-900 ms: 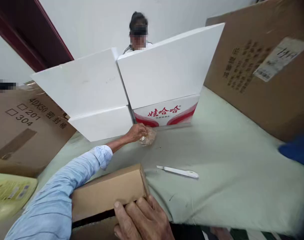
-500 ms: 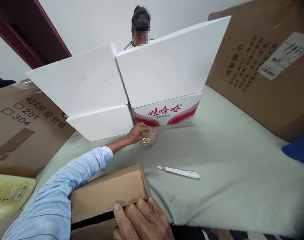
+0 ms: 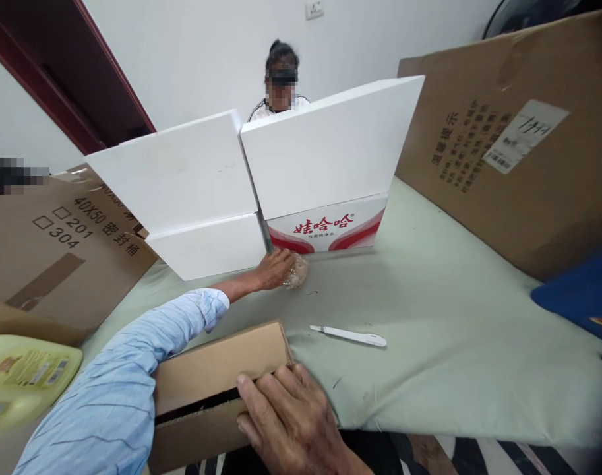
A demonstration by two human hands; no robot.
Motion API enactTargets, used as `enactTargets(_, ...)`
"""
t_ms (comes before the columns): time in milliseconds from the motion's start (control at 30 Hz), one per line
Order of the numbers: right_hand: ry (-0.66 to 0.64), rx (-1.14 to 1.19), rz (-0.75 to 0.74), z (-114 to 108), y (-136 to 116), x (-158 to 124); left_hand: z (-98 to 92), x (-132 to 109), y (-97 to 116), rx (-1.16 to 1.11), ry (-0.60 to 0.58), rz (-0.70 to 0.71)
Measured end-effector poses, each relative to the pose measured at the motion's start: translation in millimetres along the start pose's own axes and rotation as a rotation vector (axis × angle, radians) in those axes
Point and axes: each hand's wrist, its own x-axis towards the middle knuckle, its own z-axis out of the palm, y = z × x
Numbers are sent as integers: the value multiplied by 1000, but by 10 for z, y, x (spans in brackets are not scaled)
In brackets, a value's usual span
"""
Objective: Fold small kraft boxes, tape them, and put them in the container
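- Meanwhile, at full stretch, our left hand curls its fingers round the roll, clear tape by the look of it. The roll sits on the cloth at the fingertips, against the foot of the white carton.
- Our right hand lies flat on the near corner of the box, fingers together and pressing down, closed round nothing.
- Risk one, as we judge it: the box seems to jut past the cloth's edge under that palm. With our weight leaning toward the left hand, a slackened press could let it tip off toward us.
- Risk two: the knife lies just beyond the right hand's fingertips, blade end turned toward the left arm. A low pull-back of the left hand could drag the sleeve or wrist across it.
- Risk three: the carton's tall flaps stand right above the left hand. A knock on lifting the roll could fold them onto the person seated behind.
- Risk four: the hold on the roll looks like fingertips only, so it could slip and roll away from the hand.
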Motion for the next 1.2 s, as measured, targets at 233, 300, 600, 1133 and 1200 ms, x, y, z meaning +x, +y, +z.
enactTargets(233,-105,17,36,-70,-6,3,-912,-213,-4,-103,2,20)
enactTargets(300,-118,12,25,-68,18,34,-1236,-483,46,-212,138,21)
enactTargets(600,-133,-40,-35,8,226,231,-1839,-2744,926,-420,288,34)
enactTargets(1133,-159,-29,-236,-255,-121,258,-1378,-3151,989,-279,369,-132)
enactTargets(1200,-214,20,-244,-310,-197,246,-1380,-3154,1020,-254,380,-145)
